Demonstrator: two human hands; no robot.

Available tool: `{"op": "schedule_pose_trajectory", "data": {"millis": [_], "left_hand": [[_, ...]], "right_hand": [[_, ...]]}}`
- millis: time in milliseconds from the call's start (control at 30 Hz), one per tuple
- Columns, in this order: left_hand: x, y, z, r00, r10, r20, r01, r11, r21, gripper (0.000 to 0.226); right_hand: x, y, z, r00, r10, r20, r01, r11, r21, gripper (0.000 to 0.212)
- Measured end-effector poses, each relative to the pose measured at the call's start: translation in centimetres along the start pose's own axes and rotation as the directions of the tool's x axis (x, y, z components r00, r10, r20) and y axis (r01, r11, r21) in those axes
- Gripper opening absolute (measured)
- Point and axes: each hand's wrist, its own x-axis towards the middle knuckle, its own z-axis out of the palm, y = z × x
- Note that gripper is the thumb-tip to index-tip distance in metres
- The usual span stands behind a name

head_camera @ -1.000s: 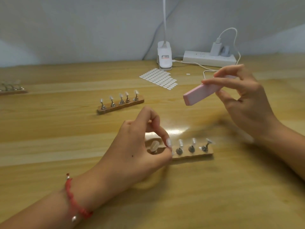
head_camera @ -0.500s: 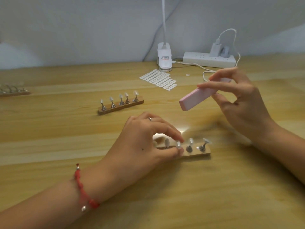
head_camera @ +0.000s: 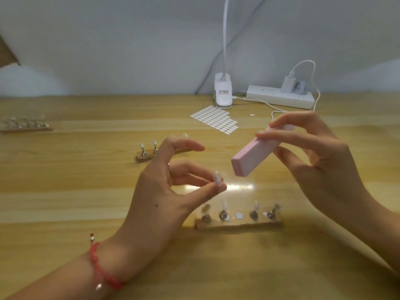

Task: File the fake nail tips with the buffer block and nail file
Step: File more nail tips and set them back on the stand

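My left hand (head_camera: 171, 189) pinches a small clear nail tip on its stand (head_camera: 217, 177) between thumb and fingertip, raised above the table. My right hand (head_camera: 320, 161) grips the pink buffer block (head_camera: 252, 156) by its far end, tilted down toward the left, a short gap from the tip. Below them lies a wooden holder (head_camera: 238, 223) with several upright nail tips on metal stands and one bare white spot in its middle. No nail file is visible.
A second wooden holder (head_camera: 144, 156) with nail tips sits behind my left hand, a third (head_camera: 26, 126) at far left. A sheet of white adhesive dots (head_camera: 214, 119), a clip lamp base (head_camera: 223, 95) and a power strip (head_camera: 281, 98) with cable stand at the back.
My left hand reached down to the near holder, then lifted one nail tip off it, leaving a bare spot. The right hand with the buffer block shifted slightly down and left.
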Motion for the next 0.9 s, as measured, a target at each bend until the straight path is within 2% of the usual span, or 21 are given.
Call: {"op": "schedule_pose_trajectory", "data": {"millis": [67, 133, 233, 333, 400, 467, 500, 567, 700, 800, 900], "left_hand": [[0.0, -0.3, -0.2, 1.000, -0.018, -0.017, 0.017, 0.999, -0.041, 0.051], [0.0, -0.5, -0.3, 0.999, 0.040, -0.022, -0.040, 0.999, 0.031, 0.052], [-0.1, -0.7, -0.4, 0.993, 0.121, -0.001, -0.119, 0.977, 0.176, 0.062], [0.1, -0.7, -0.5, 0.986, 0.165, 0.016, -0.163, 0.951, 0.262, 0.063], [0.1, -0.7, -0.6, 0.984, 0.175, 0.007, -0.169, 0.939, 0.300, 0.060], [0.1, -0.8, -0.6, 0.984, 0.177, -0.002, -0.169, 0.941, 0.293, 0.055], [0.1, -0.8, -0.6, 0.983, 0.181, -0.001, -0.173, 0.940, 0.295, 0.053], [0.1, -0.9, -0.6, 0.983, 0.182, 0.001, -0.173, 0.934, 0.312, 0.050], [0.2, -1.0, -0.5, 0.980, 0.198, 0.012, -0.192, 0.932, 0.309, 0.048], [0.2, -1.1, -0.4, 0.980, 0.200, -0.004, -0.189, 0.933, 0.306, 0.047], [0.3, -1.2, -0.2, 0.981, 0.195, -0.008, -0.185, 0.942, 0.280, 0.047]], "right_hand": [[-0.6, -1.3, 0.8, 0.996, -0.067, 0.055, 0.065, 0.997, 0.049, 0.040], [-1.3, -2.4, 1.5, 0.990, -0.097, 0.098, 0.089, 0.992, 0.086, 0.034], [-1.6, -2.8, 1.9, 0.983, -0.117, 0.139, 0.113, 0.993, 0.036, 0.050], [-1.3, -2.6, 1.9, 0.989, -0.078, 0.123, 0.080, 0.997, -0.007, 0.063], [-1.6, -3.1, 2.4, 0.979, -0.134, 0.157, 0.140, 0.990, -0.031, 0.064], [-1.8, -3.3, 2.4, 0.963, -0.201, 0.180, 0.215, 0.975, -0.059, 0.056], [-1.6, -3.1, 2.2, 0.968, -0.187, 0.166, 0.200, 0.978, -0.063, 0.053], [-1.4, -2.9, 2.0, 0.983, -0.122, 0.138, 0.129, 0.991, -0.040, 0.055], [-1.8, -3.4, 2.5, 0.961, -0.193, 0.197, 0.206, 0.978, -0.045, 0.058], [-1.5, -2.9, 2.2, 0.984, -0.089, 0.151, 0.092, 0.996, -0.014, 0.063], [-2.0, -3.5, 2.7, 0.962, -0.188, 0.198, 0.198, 0.980, -0.030, 0.055]]}}
